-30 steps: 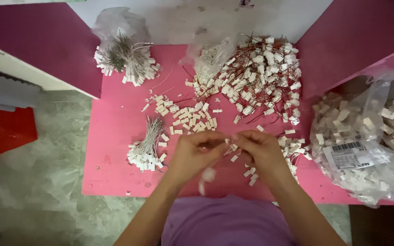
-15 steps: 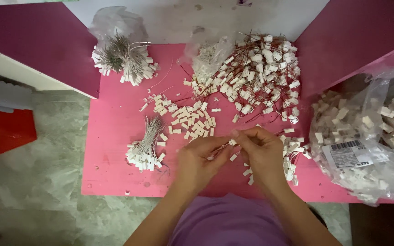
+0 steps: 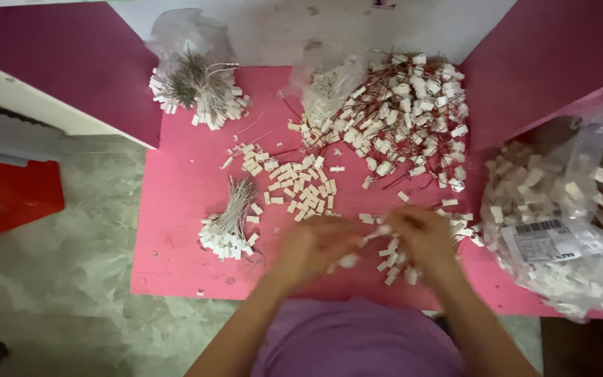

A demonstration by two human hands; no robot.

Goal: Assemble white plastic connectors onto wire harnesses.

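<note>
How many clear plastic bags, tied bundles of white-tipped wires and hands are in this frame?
Clear plastic bags: 3
Tied bundles of white-tipped wires: 2
Hands: 2, left hand, right hand
Total: 7

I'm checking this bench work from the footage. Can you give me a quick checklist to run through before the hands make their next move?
1. Both hands over the pink table: ok, left hand and right hand close together.
2. Small white piece between the fingertips: ok, though blurred.
3. Grip firm: cannot tell, motion blur.
4. Loose white pieces within reach: ok, just ahead of the hands.
5. Wire bundle apart from the hands: ok, lying to the left.
6. Clear bag on the table: not ok, it overhangs the right edge.
</note>
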